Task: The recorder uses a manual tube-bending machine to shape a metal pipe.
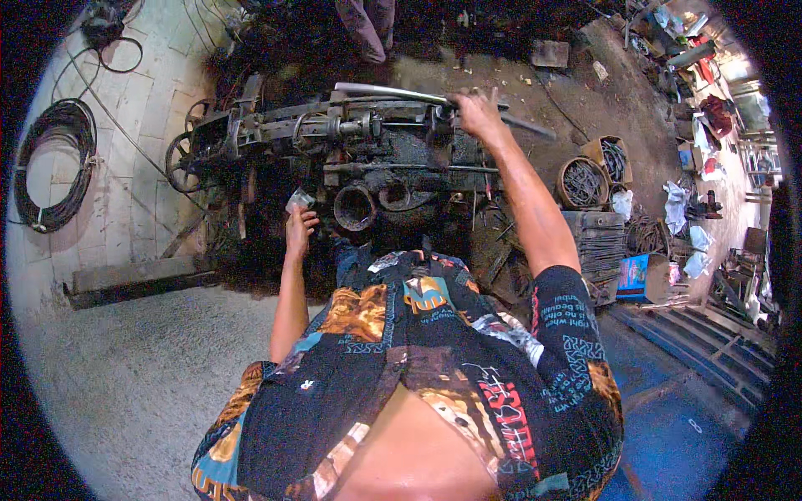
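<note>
An old, greasy machine (388, 142) with shafts, a handwheel and a round funnel-like mouth (356, 208) stands in front of me. Along its far side lies a long metal bar (388, 90), bright at its left end. My right hand (480, 114) reaches over the machine and is closed around the bar, one finger sticking up. Left of the funnel-like mouth is my left hand (301, 230), raised, its fingers partly curled. A small pale, clear-looking piece (299, 199) sits at its fingertips; its kind cannot be made out.
A wire coil (57, 165) hangs on the left wall. Round containers of metal pieces (584, 184) and a stack of dark rods (596, 250) stand at the right. A wooden beam (142, 275) lies low on the left. Another person's legs (366, 25) show at the far side.
</note>
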Available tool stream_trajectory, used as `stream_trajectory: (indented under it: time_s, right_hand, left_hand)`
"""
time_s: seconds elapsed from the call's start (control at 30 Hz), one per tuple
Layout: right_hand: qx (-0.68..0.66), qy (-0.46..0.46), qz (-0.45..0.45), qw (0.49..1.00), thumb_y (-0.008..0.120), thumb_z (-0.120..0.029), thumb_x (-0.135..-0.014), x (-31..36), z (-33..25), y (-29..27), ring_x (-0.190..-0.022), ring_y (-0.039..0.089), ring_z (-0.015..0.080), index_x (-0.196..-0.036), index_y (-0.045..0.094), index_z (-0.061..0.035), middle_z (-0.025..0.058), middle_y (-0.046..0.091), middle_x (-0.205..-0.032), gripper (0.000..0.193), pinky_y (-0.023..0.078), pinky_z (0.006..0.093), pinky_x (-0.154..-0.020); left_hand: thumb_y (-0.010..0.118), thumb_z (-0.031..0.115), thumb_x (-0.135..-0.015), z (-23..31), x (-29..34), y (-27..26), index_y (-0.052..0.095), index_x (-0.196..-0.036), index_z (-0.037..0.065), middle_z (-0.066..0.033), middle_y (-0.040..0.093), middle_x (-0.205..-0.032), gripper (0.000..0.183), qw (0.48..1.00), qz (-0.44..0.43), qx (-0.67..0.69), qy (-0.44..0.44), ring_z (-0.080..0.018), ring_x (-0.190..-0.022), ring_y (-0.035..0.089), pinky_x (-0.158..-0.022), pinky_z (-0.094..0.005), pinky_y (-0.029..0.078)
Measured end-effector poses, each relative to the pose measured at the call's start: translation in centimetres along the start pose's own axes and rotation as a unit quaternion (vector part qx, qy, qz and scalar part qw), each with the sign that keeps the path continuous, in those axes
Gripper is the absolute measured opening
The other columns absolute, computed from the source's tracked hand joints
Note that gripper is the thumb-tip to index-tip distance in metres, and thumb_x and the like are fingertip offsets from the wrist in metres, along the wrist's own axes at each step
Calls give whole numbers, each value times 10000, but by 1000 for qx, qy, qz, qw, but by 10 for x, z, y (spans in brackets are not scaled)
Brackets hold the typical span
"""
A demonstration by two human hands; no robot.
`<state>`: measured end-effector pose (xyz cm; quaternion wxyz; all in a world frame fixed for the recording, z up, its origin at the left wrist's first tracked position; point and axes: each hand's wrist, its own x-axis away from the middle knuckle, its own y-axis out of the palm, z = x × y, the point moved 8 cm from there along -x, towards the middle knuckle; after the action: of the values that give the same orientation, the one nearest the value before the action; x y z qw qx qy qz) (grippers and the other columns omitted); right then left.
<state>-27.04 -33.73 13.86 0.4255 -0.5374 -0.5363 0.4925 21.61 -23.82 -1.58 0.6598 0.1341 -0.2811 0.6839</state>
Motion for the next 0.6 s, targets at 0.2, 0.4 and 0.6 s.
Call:
stream_trajectory:
  time_s: [0.2,0.4,0.6]
  right_hand:
    - [-89,61,297,949,622,-285,-764,19,-10,-43,-1148,466,412,-1238,504,-34,216,565,-1143,549,373,536,-973]
    - [-130,188,34,973,594,-320,-788,3,-13,-13,-959,605,423,-1294,410,11,274,615,-1015,632,475,522,-827]
    - [-108,66,-3,992,549,-95,-719,-5,-19,-5,-985,598,370,-1134,582,-103,192,629,-1054,416,436,515,-905]
  left_hand:
    - [290,574,-950,12,5,7,496,-1240,22,-84,635,-1029,657,1000,-3,15,17,-141,-865,615,-665,-255,428]
    - [304,597,-937,5,9,-5,500,-1246,26,-78,635,-1017,678,1000,6,29,4,-137,-820,617,-631,-251,426]
    - [314,597,-936,-2,12,-12,506,-1226,23,-78,637,-998,671,998,32,45,-13,-134,-812,616,-612,-242,421]
